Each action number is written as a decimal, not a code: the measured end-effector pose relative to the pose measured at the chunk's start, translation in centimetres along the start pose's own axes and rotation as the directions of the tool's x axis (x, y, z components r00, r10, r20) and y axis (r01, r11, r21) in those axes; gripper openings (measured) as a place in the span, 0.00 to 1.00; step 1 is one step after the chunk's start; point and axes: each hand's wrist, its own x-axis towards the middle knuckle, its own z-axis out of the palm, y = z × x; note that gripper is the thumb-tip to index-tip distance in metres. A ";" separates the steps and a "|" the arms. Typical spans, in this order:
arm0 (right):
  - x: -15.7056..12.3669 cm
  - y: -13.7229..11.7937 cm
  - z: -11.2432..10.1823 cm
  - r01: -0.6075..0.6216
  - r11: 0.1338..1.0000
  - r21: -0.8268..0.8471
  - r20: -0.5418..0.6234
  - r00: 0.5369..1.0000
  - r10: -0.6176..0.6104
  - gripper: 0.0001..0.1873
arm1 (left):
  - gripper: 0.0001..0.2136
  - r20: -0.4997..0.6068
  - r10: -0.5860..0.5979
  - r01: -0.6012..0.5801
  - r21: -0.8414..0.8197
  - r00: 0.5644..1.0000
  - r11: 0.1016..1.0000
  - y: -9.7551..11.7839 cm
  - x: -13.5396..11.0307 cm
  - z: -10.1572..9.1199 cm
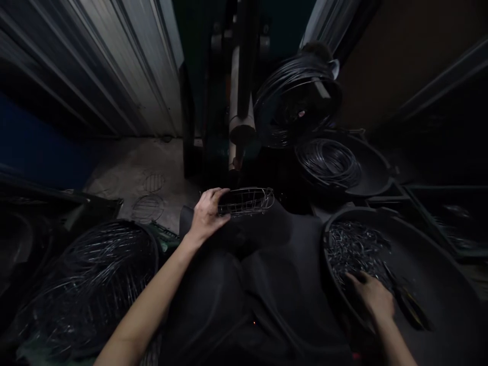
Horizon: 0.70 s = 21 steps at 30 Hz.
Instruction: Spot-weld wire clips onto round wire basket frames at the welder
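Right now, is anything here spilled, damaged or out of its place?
Nothing clearly. The left hand grips a wire basket, the right hand rests in the basin of wire pieces. Only two round wire grids lie loose on the floor.

The picture is very dark. Weak light from the top left falls on the ribbed wall (125, 66) and the floor (122, 162). The left hand (208, 213) on the wire basket (249, 201) is lit better than the right hand (371, 295). The corners are black, and lines bend near the edges.
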 end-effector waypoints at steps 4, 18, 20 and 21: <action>-1.4 -1.5 -2.7 -0.027 0.998 0.053 -0.143 0.989 0.034 0.24 | 0.27 -0.001 -0.024 0.024 0.013 1.000 1.000 0.3 0.1 0.2; -11.6 -18.1 -2.7 0.397 0.581 0.710 -0.037 0.845 -0.533 0.22 | 0.26 0.089 0.035 -0.046 0.131 0.995 0.990 1.8 0.4 1.1; -12.8 -21.2 -3.6 0.372 0.510 0.776 0.031 0.784 -0.619 0.21 | 0.25 0.075 0.034 -0.047 0.182 0.997 0.982 2.3 0.4 1.3; -13.3 -22.5 -3.9 0.333 0.491 0.805 0.072 0.766 -0.639 0.22 | 0.25 0.076 0.040 -0.055 0.208 0.996 0.977 2.6 0.4 1.4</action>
